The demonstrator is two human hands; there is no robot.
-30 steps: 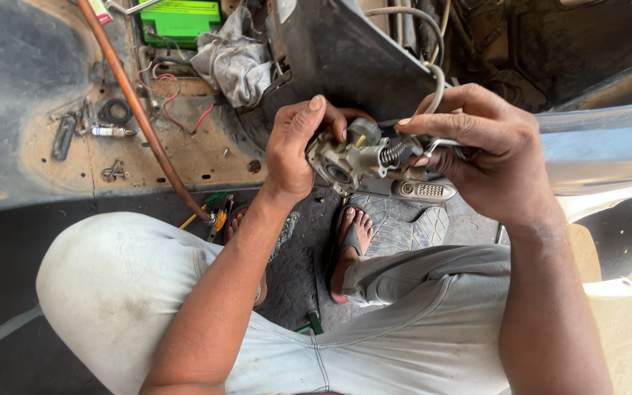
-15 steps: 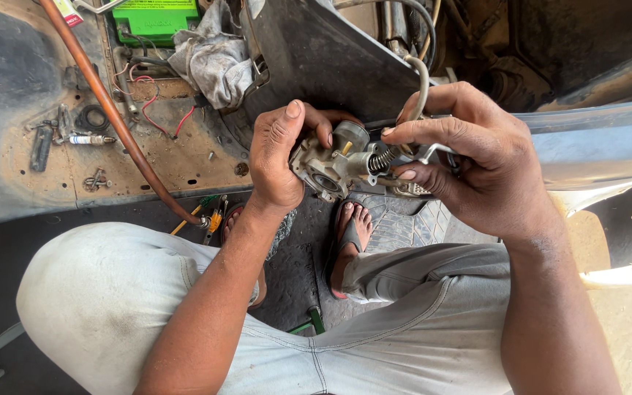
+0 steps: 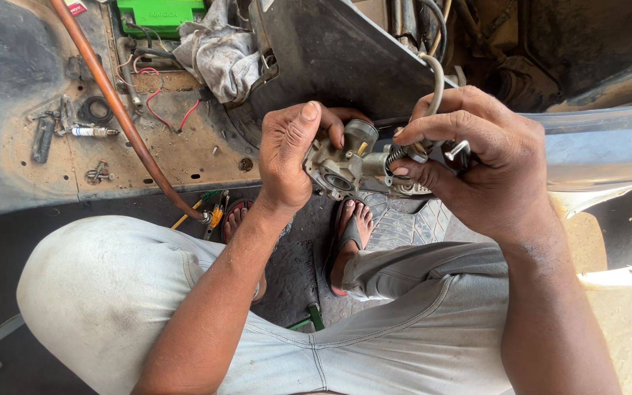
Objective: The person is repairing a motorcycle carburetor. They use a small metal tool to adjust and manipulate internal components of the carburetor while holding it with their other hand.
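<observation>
Head view, looking down over the knees. Left hand (image 3: 290, 157) was closed around the body of a small grey carburettor (image 3: 341, 164), thumb up along its side, fingers wrapped behind. Right hand (image 3: 477, 157) pinched a coiled spring and slide piece (image 3: 407, 155) at the carburettor's top end, fingertips tight on it, a grey cable (image 3: 433, 80) rising from that point. Part was held in the air above the lap, off any surface. Judged: spring and slide sat at the mouth of the body, not seated; cap looked unfastened, so fitting was only partway.

Below, grey trousers (image 3: 111, 292), sandalled feet (image 3: 349, 234) on a dark ribbed mat. Beyond, a dusty vehicle floor panel (image 3: 206, 157) carried a spark plug (image 3: 89, 132), loose fasteners, red wires, a copper-coloured hose (image 3: 122, 117). Farthest: a crumpled rag (image 3: 217, 51) and a green battery (image 3: 159, 13).
</observation>
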